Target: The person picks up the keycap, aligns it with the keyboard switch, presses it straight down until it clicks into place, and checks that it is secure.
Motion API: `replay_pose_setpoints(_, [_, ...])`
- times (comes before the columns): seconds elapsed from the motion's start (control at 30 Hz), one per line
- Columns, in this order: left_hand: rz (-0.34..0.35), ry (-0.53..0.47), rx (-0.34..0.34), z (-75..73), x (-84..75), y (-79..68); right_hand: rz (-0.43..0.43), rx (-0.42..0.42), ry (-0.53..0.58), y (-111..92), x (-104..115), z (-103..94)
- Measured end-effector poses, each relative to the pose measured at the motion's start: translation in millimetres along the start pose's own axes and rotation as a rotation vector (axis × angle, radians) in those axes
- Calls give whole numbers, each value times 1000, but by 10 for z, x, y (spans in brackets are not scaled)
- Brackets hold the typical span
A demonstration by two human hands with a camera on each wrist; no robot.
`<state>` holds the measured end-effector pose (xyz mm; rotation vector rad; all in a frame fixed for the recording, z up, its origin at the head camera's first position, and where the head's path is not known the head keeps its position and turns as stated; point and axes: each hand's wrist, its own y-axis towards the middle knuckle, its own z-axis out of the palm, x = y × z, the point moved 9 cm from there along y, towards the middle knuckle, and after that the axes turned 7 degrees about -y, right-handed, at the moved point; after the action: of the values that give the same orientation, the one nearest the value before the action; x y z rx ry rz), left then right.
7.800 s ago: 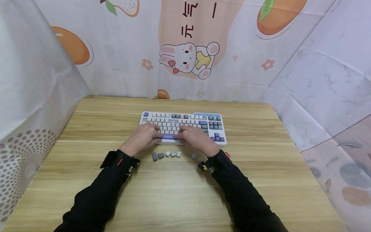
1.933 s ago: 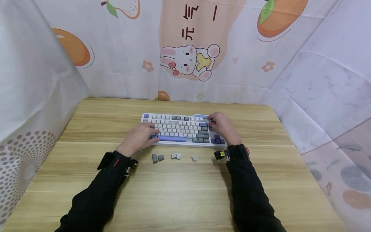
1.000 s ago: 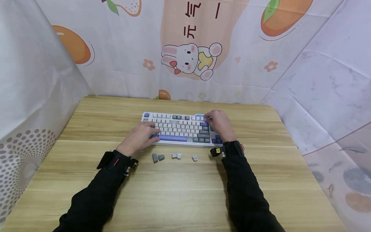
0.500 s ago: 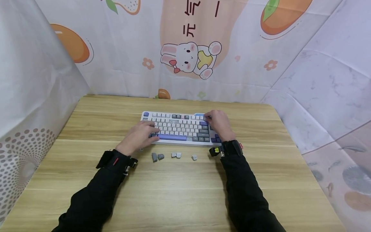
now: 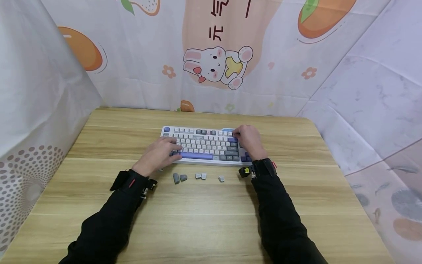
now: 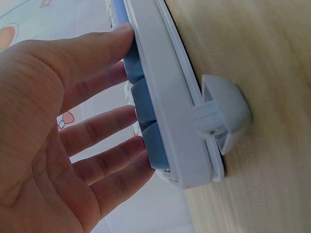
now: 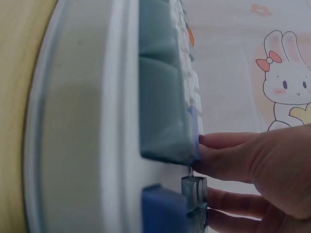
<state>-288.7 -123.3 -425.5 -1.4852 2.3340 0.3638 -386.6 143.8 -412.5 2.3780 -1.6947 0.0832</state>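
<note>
Now the right hand (image 5: 250, 140) is at the back right of the keyboard (image 5: 201, 146); before, both hands were by the long purple key (image 5: 196, 156). The right thumb and finger are close together, but I can't tell if that grip holds anything. The left hand (image 5: 157, 154) has its grip spread apart, fingertips on the keys.

The keyboard sits mid-worktop (image 5: 197, 220), nearer the back edge. In front lie 2 grey caps (image 5: 176, 178), 2 white caps (image 5: 198, 176) and 1 pale cap (image 5: 221, 179); 1 loose cap (image 6: 233, 116) is by its front left corner. 1 small cap has left the row.

Sideways on the cloth (image 5: 138, 66) I read "元" and "气".
</note>
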Motion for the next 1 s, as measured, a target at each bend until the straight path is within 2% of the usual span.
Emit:
replay_pose_setpoints(0.47, [-1,3,-1,-26,-21,7,-5,-12,8,-13,-13,-9])
replay_pose_setpoints(0.7, [-4,-5,-4,-25,-10,11,-41,-33,53,-39,26,-40])
replay_pose_setpoints(1.0, [10,-11,-2,-34,-25,-7,-30,17,146,-52,73,-53])
